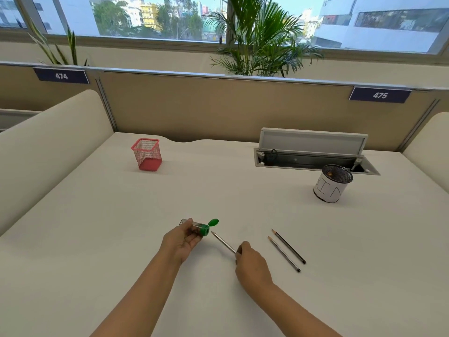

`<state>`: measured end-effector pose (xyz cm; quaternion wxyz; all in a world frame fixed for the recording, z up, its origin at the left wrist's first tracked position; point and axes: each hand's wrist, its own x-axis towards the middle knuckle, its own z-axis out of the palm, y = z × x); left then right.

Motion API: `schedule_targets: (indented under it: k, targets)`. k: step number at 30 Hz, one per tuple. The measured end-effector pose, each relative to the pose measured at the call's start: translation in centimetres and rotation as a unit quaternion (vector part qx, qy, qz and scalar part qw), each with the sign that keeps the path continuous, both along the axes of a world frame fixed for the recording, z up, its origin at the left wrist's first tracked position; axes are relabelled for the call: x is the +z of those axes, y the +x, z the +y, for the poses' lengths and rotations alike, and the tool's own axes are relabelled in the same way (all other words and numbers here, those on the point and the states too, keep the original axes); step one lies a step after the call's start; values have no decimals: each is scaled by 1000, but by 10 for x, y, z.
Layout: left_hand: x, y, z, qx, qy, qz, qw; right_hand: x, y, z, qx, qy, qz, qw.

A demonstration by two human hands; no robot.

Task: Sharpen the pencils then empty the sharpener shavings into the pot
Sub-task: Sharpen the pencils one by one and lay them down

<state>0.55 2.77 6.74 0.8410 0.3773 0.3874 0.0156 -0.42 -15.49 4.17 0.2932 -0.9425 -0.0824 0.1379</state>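
Observation:
My left hand [181,240] grips a clear sharpener [200,228] with a green end, its green cap flipped open; dark shavings show inside. In my right hand [250,261] is a grey pencil [223,242], its tip pointing up-left and just short of the sharpener's green hole. Two more pencils [286,250] lie side by side on the table to the right of my right hand, tips pointing away. A black mesh pot [334,184] wrapped in white paper marked "BIN" stands at the far right, with some shavings inside.
A red mesh pencil cup [147,154] stands at the far left of the white table [121,215]. An open cable hatch [313,152] is set into the table behind the pot. Padded dividers flank both sides, a partition at the back.

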Motion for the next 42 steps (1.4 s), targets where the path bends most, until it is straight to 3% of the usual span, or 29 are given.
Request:
schedule_targets:
  k: [10,30,38,42]
  targets:
    - [4,19,-39,-47,-17,-3,999,11,-9,-57,-104,181,-61,976]
    - [9,19,-56,-63,-15,-14,998,14,-8,-61,-51,112,-145,982]
    - [10,19,-55,-58,-19,-14,998,11,-4,-63,-64,117,-137,982]
    - [13,20,-62,-70,3,-12,997,12,-4,-61,-35,93,-184,978]
